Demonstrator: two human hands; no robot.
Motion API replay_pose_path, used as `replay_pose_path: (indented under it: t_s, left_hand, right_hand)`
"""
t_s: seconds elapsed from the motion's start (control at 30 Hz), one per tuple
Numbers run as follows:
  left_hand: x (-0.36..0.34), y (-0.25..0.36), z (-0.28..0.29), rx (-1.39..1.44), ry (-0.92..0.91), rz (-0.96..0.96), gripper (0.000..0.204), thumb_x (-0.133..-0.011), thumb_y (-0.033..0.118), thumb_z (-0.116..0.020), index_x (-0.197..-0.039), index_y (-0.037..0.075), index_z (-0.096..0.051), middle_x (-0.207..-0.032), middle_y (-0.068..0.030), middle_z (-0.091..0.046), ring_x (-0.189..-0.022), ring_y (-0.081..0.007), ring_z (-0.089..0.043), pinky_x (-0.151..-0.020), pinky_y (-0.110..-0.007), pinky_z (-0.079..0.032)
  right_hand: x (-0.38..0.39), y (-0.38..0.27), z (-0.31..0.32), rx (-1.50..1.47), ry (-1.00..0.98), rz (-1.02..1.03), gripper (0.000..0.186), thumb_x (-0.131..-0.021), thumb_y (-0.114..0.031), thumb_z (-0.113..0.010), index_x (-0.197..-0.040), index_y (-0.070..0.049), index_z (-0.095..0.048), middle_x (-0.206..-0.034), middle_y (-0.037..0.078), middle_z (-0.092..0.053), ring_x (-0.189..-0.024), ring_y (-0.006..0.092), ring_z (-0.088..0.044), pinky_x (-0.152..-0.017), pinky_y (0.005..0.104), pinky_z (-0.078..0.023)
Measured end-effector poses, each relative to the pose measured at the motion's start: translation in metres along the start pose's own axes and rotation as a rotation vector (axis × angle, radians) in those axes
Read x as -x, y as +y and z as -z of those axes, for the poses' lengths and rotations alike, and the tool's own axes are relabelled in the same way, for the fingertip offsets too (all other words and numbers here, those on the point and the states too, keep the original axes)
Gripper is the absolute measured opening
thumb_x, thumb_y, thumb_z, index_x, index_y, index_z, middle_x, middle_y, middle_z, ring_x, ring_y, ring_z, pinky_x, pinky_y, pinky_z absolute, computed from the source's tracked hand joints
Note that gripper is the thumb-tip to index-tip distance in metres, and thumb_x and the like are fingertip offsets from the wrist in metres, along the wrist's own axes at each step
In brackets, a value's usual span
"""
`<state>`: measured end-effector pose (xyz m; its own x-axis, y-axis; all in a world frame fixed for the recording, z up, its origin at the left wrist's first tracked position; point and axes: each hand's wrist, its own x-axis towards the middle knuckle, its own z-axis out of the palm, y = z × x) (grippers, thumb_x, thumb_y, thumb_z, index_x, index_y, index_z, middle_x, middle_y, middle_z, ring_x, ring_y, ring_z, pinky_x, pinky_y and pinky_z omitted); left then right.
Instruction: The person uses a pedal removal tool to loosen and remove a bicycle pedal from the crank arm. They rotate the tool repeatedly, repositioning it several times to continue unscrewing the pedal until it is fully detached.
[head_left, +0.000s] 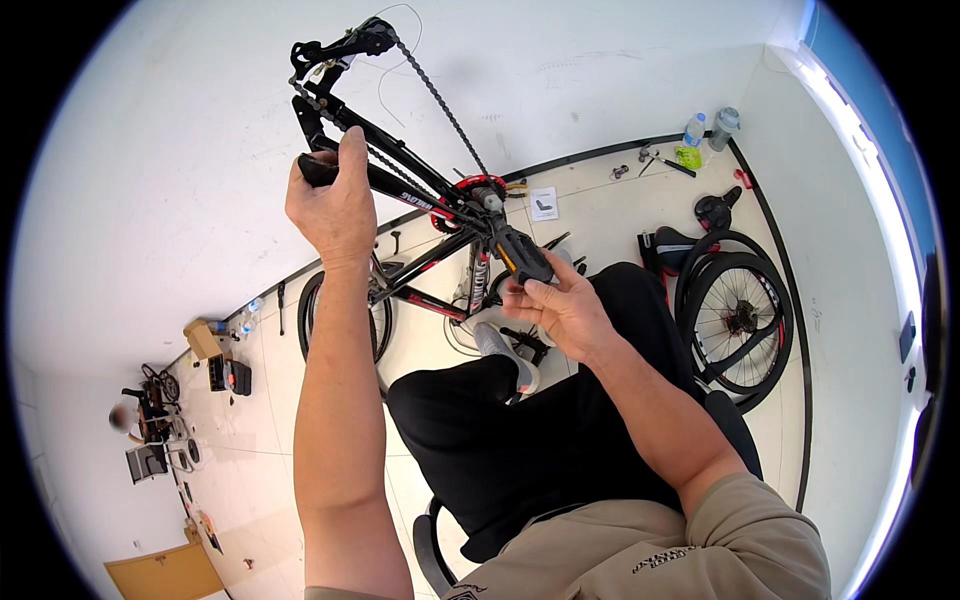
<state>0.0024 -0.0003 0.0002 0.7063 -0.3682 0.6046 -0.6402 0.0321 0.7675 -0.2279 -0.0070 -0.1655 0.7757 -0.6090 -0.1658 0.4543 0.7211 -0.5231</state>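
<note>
A black bicycle frame [392, 182] with red and white lettering is tilted up in front of me, its rear end raised toward the wall. My left hand [338, 205] is closed around a black rear part of the frame. Above it sits the rear derailleur [372, 38], with the chain [436, 98] running down to the red-edged chainring [482, 184]. Beside the crank, my right hand [562, 312] pinches the near end of a black pedal [522, 258] with an orange strip. Some of the right fingers look blurred.
Two loose wheels [738, 318] lean at the right near a saddle [672, 245]. Along the wall stand a plastic bottle [694, 130] and a grey bottle [726, 128]. A printed leaflet [543, 204] lies on the floor. Boxes [205, 342] and a person [125, 416] are at far left.
</note>
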Motion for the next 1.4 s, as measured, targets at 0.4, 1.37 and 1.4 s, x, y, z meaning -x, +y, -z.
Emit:
replay_pose_path:
  t_s: [0.4, 1.37, 1.4]
  left_hand:
    - [0.002, 0.004, 0.000, 0.000, -0.010, 0.016, 0.040, -0.082, 0.034, -0.080, -0.072, 0.001, -0.059, -0.065, -0.0021, -0.057, -0.063, -0.0113, -0.050, -0.061, -0.027, -0.043]
    - [-0.002, -0.001, -0.003, 0.012, -0.007, 0.006, 0.040, -0.082, 0.033, -0.081, -0.072, 0.001, -0.059, -0.066, -0.0021, -0.059, -0.063, -0.0108, -0.050, -0.061, -0.026, -0.044]
    - [-0.003, -0.002, -0.003, 0.015, -0.008, 0.005, 0.040, -0.082, 0.033, -0.081, -0.072, 0.001, -0.059, -0.066, -0.0021, -0.059, -0.063, -0.0108, -0.050, -0.061, -0.026, -0.044]
  right_hand:
    - [-0.004, 0.012, 0.012, 0.215, 0.226, 0.074, 0.051, -0.092, -0.012, -0.071, -0.136, 0.002, -0.050, -0.104, 0.005, -0.062, -0.092, 0.0155, -0.063, -0.087, 0.0347, -0.056]
    - [-0.011, 0.012, 0.023, 0.127, 0.124, 0.082, 0.042, -0.108, -0.033, -0.039, -0.115, 0.004, -0.058, -0.107, 0.016, -0.067, -0.090, 0.0266, -0.069, -0.085, 0.0462, -0.057]
    - [-0.009, 0.009, 0.018, 0.139, 0.130, 0.074, 0.039, -0.108, -0.030, -0.040, -0.117, 0.004, -0.057, -0.108, 0.016, -0.067, -0.091, 0.0273, -0.069, -0.086, 0.0467, -0.057]
